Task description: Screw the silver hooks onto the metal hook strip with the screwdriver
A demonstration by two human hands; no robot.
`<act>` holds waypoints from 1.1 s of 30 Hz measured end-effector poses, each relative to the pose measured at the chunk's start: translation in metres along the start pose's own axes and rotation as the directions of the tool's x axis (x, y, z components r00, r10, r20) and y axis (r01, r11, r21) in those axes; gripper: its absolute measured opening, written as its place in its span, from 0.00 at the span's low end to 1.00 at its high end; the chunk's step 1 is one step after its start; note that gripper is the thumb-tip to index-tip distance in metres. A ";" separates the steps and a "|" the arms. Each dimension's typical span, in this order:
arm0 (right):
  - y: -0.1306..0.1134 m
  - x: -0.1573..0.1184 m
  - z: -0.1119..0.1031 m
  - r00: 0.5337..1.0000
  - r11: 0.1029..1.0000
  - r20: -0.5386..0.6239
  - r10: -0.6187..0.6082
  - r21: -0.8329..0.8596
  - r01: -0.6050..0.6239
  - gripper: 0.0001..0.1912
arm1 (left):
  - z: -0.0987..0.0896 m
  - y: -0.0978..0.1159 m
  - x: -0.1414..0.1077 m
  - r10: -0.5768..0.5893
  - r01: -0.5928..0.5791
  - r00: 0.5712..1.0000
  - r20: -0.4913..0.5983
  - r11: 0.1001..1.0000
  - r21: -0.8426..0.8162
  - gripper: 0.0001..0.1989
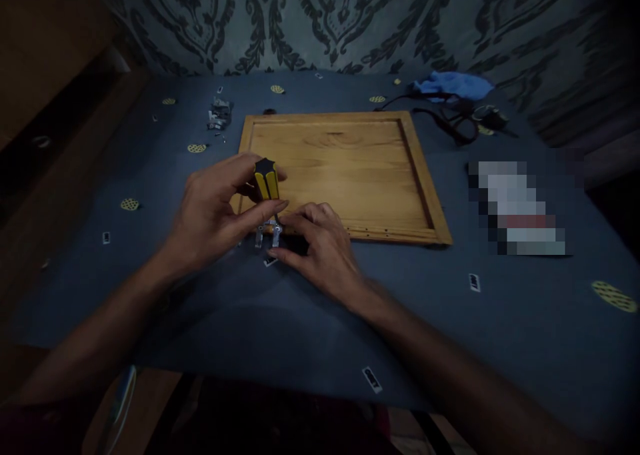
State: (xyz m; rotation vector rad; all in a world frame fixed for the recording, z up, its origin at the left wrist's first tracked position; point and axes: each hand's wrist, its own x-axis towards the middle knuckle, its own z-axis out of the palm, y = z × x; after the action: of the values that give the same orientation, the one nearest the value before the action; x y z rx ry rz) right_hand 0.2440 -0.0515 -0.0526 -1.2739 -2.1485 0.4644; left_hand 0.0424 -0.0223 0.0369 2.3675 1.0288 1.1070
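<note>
A wooden framed panel (340, 168) lies flat on the blue patterned cloth. My left hand (215, 208) is closed around a yellow and black screwdriver (267, 179), which stands nearly upright over the panel's near left corner. Its tip meets a metal hinge (276, 233) at the near edge of the frame. From the right, my right hand (323, 245) pinches at the hinge, thumb below and fingers above it. Any screw under the tip is too small to make out. Several small dark holes show along the near edge, to the right of my right hand.
Metal hinges (219, 115) with small screws lie beyond the panel's left side. At the back right are a blue cloth (453, 85), dark glasses (453, 125) and a dark object. A blurred-out item (520, 208) lies to the right. A patterned wall rises behind.
</note>
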 end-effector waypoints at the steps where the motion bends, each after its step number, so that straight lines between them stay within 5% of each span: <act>1: 0.000 0.000 0.000 1.000 1.000 0.000 -0.001 0.002 0.001 0.22 | 0.000 0.000 0.000 0.004 -0.004 1.000 0.014 1.000 -0.005 0.10; 25: -0.001 0.001 -0.001 1.000 1.000 -0.011 -0.001 0.022 0.001 0.21 | 0.002 0.001 -0.001 -0.039 0.039 0.999 -0.001 0.999 0.030 0.15; 33: -0.001 0.001 -0.002 1.000 1.000 -0.002 -0.002 0.006 0.002 0.21 | -0.003 0.001 0.002 0.026 -0.027 0.997 0.066 1.000 0.006 0.13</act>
State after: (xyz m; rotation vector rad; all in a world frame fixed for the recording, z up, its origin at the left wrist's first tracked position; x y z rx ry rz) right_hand 0.2443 -0.0512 -0.0507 -1.2678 -2.1451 0.4679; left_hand 0.0411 -0.0210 0.0406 2.4130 0.9826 1.0283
